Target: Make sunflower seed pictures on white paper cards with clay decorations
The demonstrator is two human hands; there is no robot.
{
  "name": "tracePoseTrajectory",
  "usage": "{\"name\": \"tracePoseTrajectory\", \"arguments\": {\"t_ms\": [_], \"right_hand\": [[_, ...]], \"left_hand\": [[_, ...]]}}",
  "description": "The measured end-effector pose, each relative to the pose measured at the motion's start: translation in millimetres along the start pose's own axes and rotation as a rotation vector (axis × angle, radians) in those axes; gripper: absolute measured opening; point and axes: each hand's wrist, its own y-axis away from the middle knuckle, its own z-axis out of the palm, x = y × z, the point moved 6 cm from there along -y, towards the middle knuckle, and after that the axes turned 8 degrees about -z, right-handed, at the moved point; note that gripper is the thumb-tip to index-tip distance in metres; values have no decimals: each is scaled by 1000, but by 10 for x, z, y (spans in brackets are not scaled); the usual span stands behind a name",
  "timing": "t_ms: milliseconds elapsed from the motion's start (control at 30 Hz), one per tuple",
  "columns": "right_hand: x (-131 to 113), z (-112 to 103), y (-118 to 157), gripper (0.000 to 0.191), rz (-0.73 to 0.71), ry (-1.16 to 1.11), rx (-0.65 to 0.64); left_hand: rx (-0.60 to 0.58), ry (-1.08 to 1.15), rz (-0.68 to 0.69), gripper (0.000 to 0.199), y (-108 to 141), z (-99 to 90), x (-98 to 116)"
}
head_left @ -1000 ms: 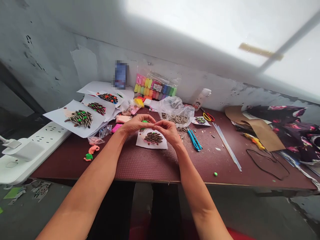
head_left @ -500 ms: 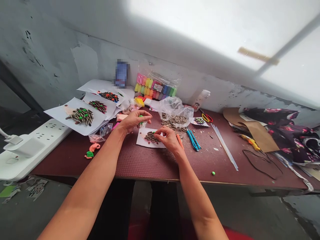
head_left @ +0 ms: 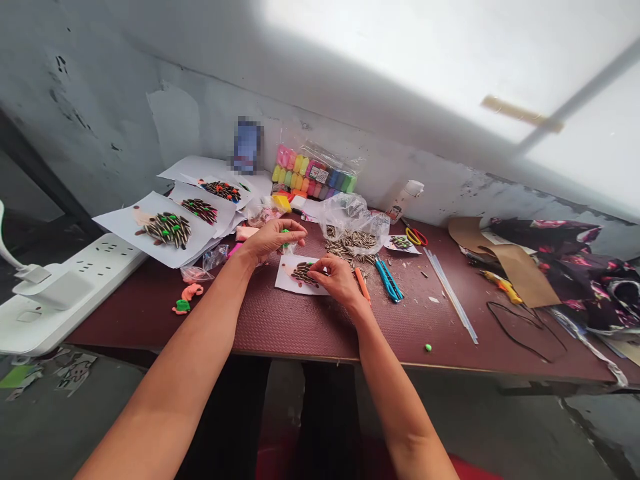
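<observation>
My left hand (head_left: 275,239), fingers curled, is raised over the far left corner of a small white card (head_left: 285,283). A bit of green clay (head_left: 285,231) shows between its thumb and fingers, with clear plastic just below. On the card is a hedgehog figure (head_left: 303,272) with a pale clay face and striped sunflower seeds for spines. My right hand (head_left: 336,277) is pinched over the hedgehog's back, its fingertips at the seeds; whatever they hold is too small to make out. Behind the card lies a heap of sunflower seeds (head_left: 350,248), partly under a clear plastic bag (head_left: 345,213).
Finished hedgehog cards (head_left: 170,230) lie at left beside a white power strip (head_left: 30,333). Right of my hands are an orange tool (head_left: 363,285), a blue cutter (head_left: 389,280), scissors (head_left: 416,236), glue sticks (head_left: 453,297) and a yellow glue gun (head_left: 507,288). Packs of coloured clay (head_left: 315,175) stand behind.
The view has shifted slightly. My right fingertips remain at the seeds on the card, and my left hand stays raised with the green clay.
</observation>
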Motion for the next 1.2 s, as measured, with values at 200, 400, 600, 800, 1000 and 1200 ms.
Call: {"name": "tracePoseTrajectory", "arguments": {"t_ms": [200,400,600,800,1000,1200], "right_hand": [[31,30,-4,7,11,18,-1],[-3,11,2,9,-22,19,5],[-30,-1,5,20,-45,41,-17],[-16,-13,7,22,-59,26,20],[-7,-103,16,16,-41,-81,200],[8,-122,12,33,22,-264,269]], "left_hand": [[1,-2,-1,36,-7,3,-9],[2,-14,-7,38,-1,0,-1],[-5,-14,-6,40,-5,-3,-7],[-14,-27,-10,42,-4,-3,-3],[-18,-66,-112,42,-8,76,-47],[-49,-154,-68,39,17,199,12]]}}
